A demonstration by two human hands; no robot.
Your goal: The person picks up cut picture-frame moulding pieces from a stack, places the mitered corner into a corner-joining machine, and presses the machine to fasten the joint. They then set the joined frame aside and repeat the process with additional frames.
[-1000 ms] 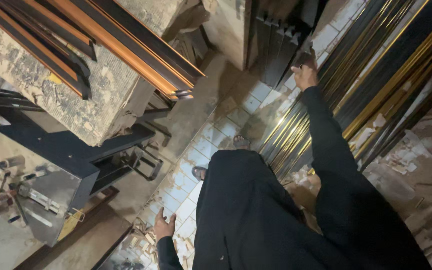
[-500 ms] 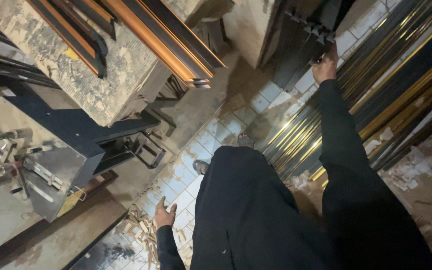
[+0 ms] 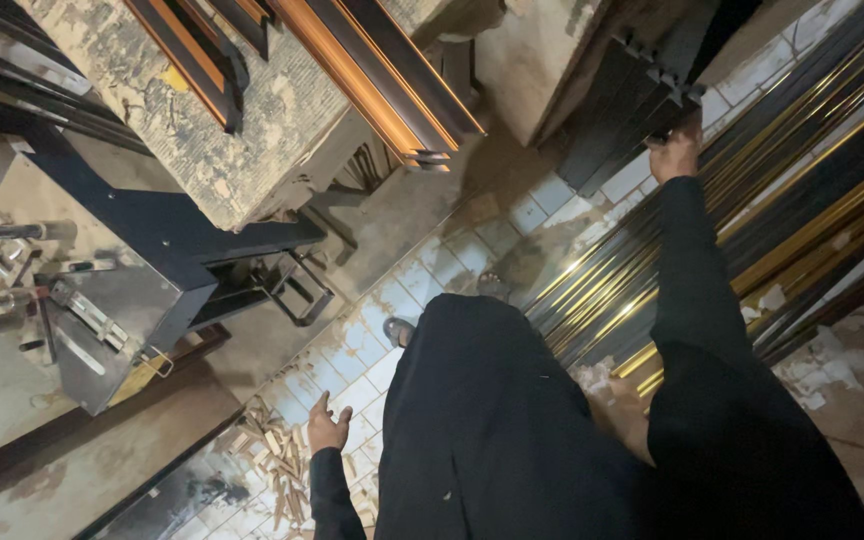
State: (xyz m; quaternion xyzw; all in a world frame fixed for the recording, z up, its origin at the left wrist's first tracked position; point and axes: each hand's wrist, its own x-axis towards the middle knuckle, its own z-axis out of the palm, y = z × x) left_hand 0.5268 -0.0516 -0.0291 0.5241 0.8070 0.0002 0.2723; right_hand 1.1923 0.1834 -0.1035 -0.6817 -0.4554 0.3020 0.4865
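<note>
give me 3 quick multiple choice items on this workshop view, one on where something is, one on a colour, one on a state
1. Where does the right hand rest?
A. on the ends of the dark strips
B. on the grey machine
C. in a pocket

2. What colour are the stripes on the long mouldings lying on the floor?
A. red
B. gold
C. blue

3. How is the left hand?
A. closed on a tool
B. open and empty
C. gripping a strip

Key: 1 A, its fingers touch the upright dark strip ends; 2 B, shiny gold lines run along the black lengths; 3 B, its fingers are spread above the tiled floor, holding nothing.
</note>
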